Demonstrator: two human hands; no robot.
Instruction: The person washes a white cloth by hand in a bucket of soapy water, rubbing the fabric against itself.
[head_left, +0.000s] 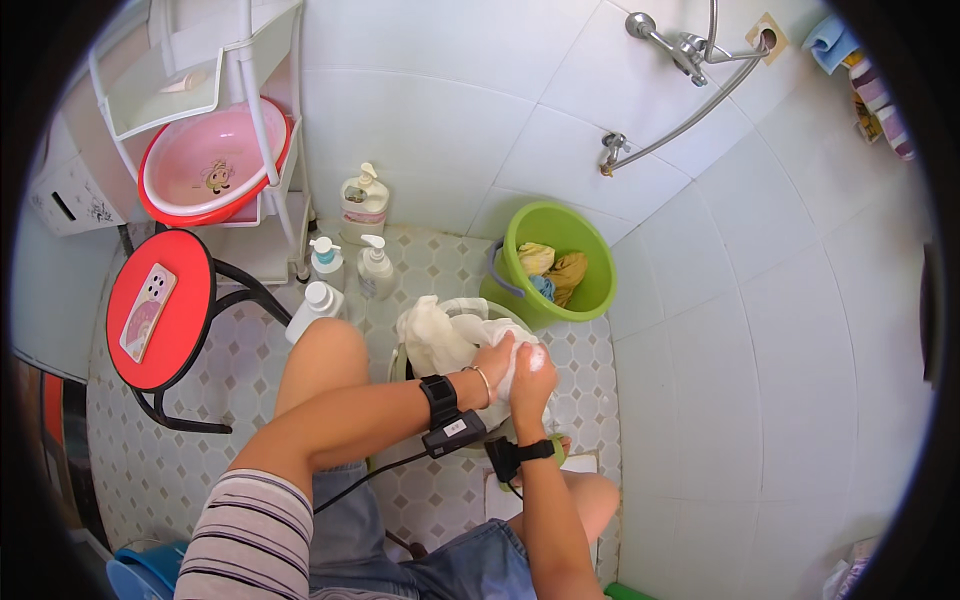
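Observation:
Both hands are on a wet white cloth (435, 337) over a round basin (510, 307) that stands on the floor between my knees. My left hand (495, 364) grips a fold of it from the left side. Close beside it, my right hand (534, 375) clutches the same cloth, with white suds on the knuckles. The cloth hangs over the basin's rim at the far left and hides most of its inside. Just behind the basin, a green bucket (600, 270) holds a yellowish cloth (535, 258), a brown cloth (570, 276) and a blue cloth (541, 286).
Several pump bottles (375, 270) and a white capped bottle (321, 304) stand left of the basin. A red round stool (187, 315) bears a phone (148, 313). Behind it, a white shelf rack (289, 157) holds pink and red basins (187, 150). A wall tap (615, 146) is above the bucket.

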